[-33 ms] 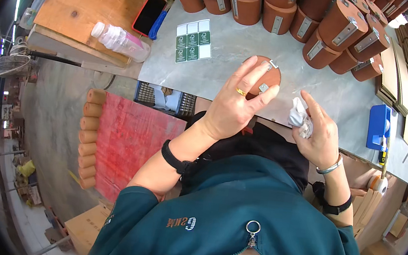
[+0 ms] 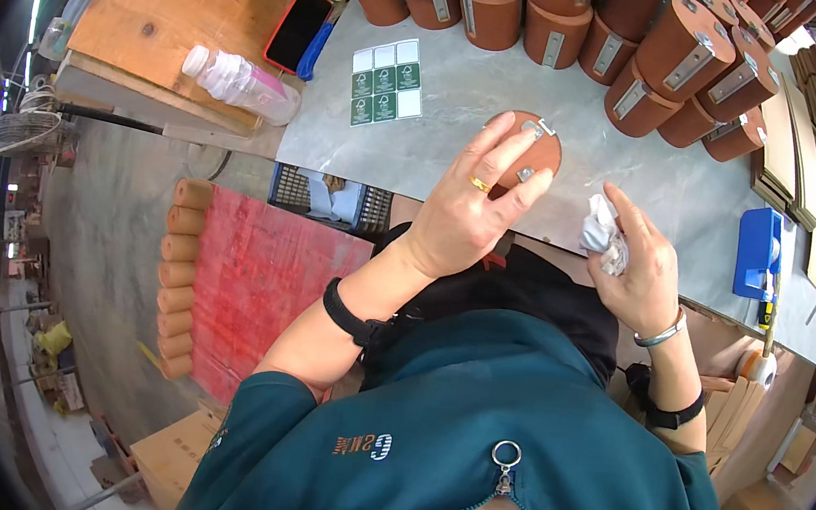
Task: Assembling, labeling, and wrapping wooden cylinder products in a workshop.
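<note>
A reddish-brown round block (image 2: 542,155) with small metal fittings on its top sits near the front edge of the grey table. The fingers of my left hand (image 2: 469,207) are curled over it, thumb and fingertips gripping its near left side and hiding part of it. To the right, my right hand (image 2: 640,271) pinches a crumpled white cloth or tissue (image 2: 600,232) between thumb and fingers, apart from the block. Beyond the hands lies a sheet of green and white stickers (image 2: 387,81), with some of its places blank white.
Several similar brown cylinders with metal strips (image 2: 557,35) stand stacked along the far side of the grey table (image 2: 467,91). At left are a plastic bottle (image 2: 241,85) and a phone (image 2: 300,31). A blue tape dispenser (image 2: 755,254) is at right. Below the table edge is a dark basket (image 2: 373,209).
</note>
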A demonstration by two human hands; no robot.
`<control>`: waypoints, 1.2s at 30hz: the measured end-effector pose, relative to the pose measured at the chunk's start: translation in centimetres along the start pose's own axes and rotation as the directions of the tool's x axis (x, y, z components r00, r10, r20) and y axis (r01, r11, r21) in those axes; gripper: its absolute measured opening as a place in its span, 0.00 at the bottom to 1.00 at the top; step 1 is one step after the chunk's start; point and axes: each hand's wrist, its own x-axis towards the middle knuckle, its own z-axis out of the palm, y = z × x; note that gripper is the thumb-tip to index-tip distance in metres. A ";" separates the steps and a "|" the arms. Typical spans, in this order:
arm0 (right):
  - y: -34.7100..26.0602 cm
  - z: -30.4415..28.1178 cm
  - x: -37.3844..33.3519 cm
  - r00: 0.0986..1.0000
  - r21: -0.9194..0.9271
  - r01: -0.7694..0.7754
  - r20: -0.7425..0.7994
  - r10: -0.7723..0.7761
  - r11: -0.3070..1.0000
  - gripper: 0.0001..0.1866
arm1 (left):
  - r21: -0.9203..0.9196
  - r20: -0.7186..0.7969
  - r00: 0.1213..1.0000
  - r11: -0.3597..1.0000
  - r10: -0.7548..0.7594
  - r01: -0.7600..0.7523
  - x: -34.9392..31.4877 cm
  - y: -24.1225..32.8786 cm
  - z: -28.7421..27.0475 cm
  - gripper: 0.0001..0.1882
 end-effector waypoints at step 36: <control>5.2 -0.2 -0.9 0.977 -0.041 -0.113 -0.185 0.103 0.993 0.24 | 0.218 -0.070 0.993 0.973 0.095 -0.077 0.3 0.3 1.3 0.25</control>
